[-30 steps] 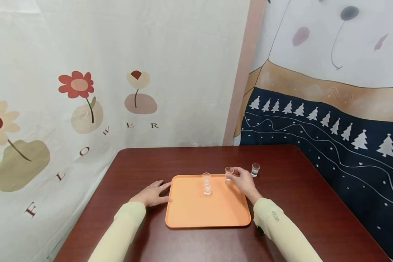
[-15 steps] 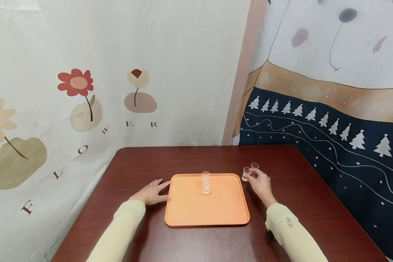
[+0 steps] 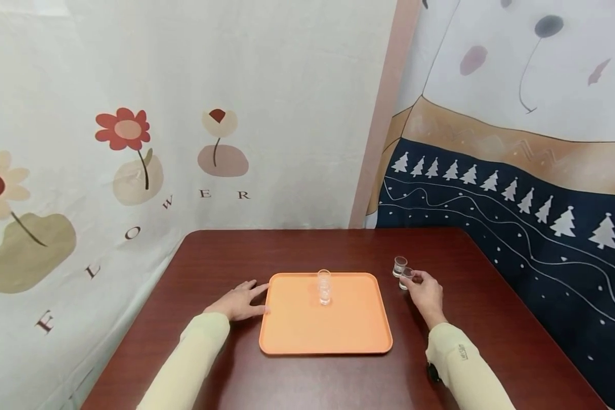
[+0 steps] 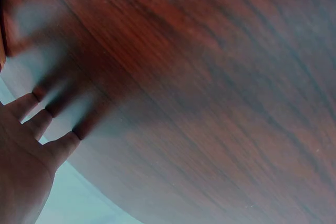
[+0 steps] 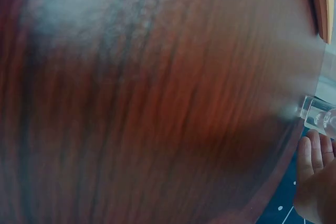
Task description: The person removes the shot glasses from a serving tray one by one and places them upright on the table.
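Note:
Between the thumb and fingers of my right hand (image 3: pixel 426 295) is a small clear shot glass (image 3: pixel 405 280), upright at the table surface right of the tray. A second shot glass (image 3: pixel 400 266) stands just behind it; from the head view I cannot tell if they touch. In the right wrist view, clear glass (image 5: pixel 316 115) shows beside the fingers (image 5: pixel 315 153). My left hand (image 3: pixel 236 303) lies with spread fingers at the left edge of the orange tray (image 3: pixel 297 336), its fingertips touching the rim. Toward the tray's back, clear glasses (image 3: pixel 324 289) stand stacked one in another.
The dark red wooden table (image 3: pixel 225 256) carries the tray near its middle. Behind it hangs a pale flower-printed cloth (image 3: pixel 297 142); at the right is a navy cloth with white trees (image 3: pixel 492 228).
My right hand has carried the shot glass from above the tray's back right corner rightward, down beside the other glass on the table. The left hand and the stacked glasses have stayed put.

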Tool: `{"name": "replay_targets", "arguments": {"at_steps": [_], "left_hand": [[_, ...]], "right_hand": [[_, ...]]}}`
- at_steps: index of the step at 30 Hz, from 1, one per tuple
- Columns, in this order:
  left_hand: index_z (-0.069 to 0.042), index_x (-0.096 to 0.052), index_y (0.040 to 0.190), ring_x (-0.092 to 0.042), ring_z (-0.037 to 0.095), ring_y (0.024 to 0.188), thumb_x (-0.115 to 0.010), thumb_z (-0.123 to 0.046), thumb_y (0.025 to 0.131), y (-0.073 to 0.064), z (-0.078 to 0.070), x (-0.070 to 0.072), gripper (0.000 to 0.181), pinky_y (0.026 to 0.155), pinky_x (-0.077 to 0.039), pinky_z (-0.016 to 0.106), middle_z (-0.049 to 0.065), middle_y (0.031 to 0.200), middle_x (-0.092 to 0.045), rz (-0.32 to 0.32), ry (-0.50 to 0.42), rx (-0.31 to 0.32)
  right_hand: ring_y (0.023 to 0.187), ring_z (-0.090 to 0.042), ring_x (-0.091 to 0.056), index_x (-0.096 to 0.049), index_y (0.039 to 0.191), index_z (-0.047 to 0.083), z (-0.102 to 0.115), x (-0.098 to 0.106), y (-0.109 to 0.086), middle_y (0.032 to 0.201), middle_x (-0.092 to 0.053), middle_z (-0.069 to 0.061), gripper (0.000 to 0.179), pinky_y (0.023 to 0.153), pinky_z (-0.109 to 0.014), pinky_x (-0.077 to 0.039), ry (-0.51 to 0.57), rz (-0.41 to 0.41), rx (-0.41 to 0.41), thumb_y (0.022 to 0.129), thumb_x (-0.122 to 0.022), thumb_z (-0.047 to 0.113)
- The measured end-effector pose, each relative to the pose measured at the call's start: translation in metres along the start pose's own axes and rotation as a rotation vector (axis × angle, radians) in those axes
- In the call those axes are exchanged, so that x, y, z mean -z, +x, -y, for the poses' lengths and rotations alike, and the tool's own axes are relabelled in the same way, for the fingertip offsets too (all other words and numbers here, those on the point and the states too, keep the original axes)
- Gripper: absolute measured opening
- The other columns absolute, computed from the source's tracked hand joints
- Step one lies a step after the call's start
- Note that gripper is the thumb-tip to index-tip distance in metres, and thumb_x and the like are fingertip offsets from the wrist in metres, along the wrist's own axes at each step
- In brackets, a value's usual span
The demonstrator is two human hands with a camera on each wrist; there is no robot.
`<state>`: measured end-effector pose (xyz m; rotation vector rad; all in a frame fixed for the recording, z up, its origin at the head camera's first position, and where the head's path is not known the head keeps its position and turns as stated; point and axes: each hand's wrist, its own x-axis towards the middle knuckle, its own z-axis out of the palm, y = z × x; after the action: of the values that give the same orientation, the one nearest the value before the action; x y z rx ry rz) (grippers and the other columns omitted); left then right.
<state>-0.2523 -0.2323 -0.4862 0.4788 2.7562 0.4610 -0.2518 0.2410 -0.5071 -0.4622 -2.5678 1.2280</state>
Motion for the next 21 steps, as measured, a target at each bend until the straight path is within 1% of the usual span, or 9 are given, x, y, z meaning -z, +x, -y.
{"name": "replay_targets", "arguments": {"at_steps": [2,6,9,12,16,19,21], "left_hand": [[-0.020,-0.038,0.155,-0.023,0.045,0.144,-0.066,-0.058,0.088,0.000,-0.001,0.000,0.082,0.109,-0.028,0.062,0.026,0.155,-0.030,0.001,-0.002,-0.002],[-0.020,-0.039,0.155,-0.024,0.046,0.144,-0.065,-0.058,0.090,0.000,-0.001,0.000,0.079,0.110,-0.027,0.061,0.026,0.155,-0.030,-0.004,0.018,-0.010],[-0.021,-0.038,0.155,-0.024,0.046,0.144,-0.063,-0.058,0.091,0.000,-0.001,-0.001,0.078,0.110,-0.027,0.061,0.026,0.155,-0.030,-0.001,0.028,-0.012],[-0.021,-0.038,0.155,-0.024,0.046,0.144,-0.064,-0.057,0.090,0.000,-0.002,0.000,0.079,0.110,-0.027,0.062,0.026,0.156,-0.030,0.000,0.019,-0.008],[-0.021,-0.038,0.155,-0.024,0.046,0.144,-0.065,-0.057,0.090,-0.001,-0.002,0.001,0.079,0.110,-0.026,0.062,0.026,0.156,-0.029,0.006,0.017,0.001],[-0.021,-0.038,0.155,-0.023,0.045,0.144,-0.064,-0.057,0.090,-0.001,-0.002,0.000,0.079,0.110,-0.026,0.062,0.025,0.156,-0.029,0.008,0.017,0.009],[-0.022,-0.038,0.155,-0.023,0.045,0.145,-0.064,-0.058,0.090,-0.002,-0.002,0.000,0.079,0.110,-0.026,0.062,0.025,0.156,-0.029,0.010,0.017,0.012]], "right_hand": [[0.107,-0.038,-0.058,-0.063,0.121,-0.003,-0.001,-0.003,0.000,0.113,-0.066,-0.024,0.045,0.094,-0.052,-0.043,-0.003,0.005,0.000,0.091,-0.072,0.030],[0.107,-0.040,-0.058,-0.063,0.120,-0.005,-0.003,-0.005,0.001,0.111,-0.067,-0.024,0.045,0.093,-0.053,-0.042,-0.016,0.013,0.028,0.091,-0.072,0.029],[0.109,-0.042,-0.057,-0.062,0.122,-0.006,-0.006,-0.004,-0.001,0.111,-0.067,-0.025,0.046,0.094,-0.054,-0.041,-0.030,0.041,0.030,0.091,-0.071,0.027],[0.111,-0.042,-0.056,-0.060,0.126,-0.006,-0.006,-0.002,-0.001,0.114,-0.066,-0.025,0.050,0.096,-0.055,-0.040,-0.024,0.076,0.018,0.091,-0.070,0.028],[0.115,-0.040,-0.056,-0.057,0.131,-0.005,-0.003,0.003,-0.001,0.120,-0.064,-0.025,0.055,0.098,-0.053,-0.041,0.012,0.099,-0.003,0.092,-0.071,0.030],[0.118,-0.039,-0.057,-0.053,0.137,-0.005,0.001,0.008,-0.002,0.126,-0.061,-0.026,0.061,0.098,-0.051,-0.044,0.046,0.095,-0.010,0.092,-0.071,0.033],[0.118,-0.039,-0.058,-0.050,0.140,-0.005,0.005,0.010,-0.002,0.128,-0.060,-0.027,0.065,0.096,-0.049,-0.047,0.062,0.079,0.001,0.092,-0.072,0.034]]}}
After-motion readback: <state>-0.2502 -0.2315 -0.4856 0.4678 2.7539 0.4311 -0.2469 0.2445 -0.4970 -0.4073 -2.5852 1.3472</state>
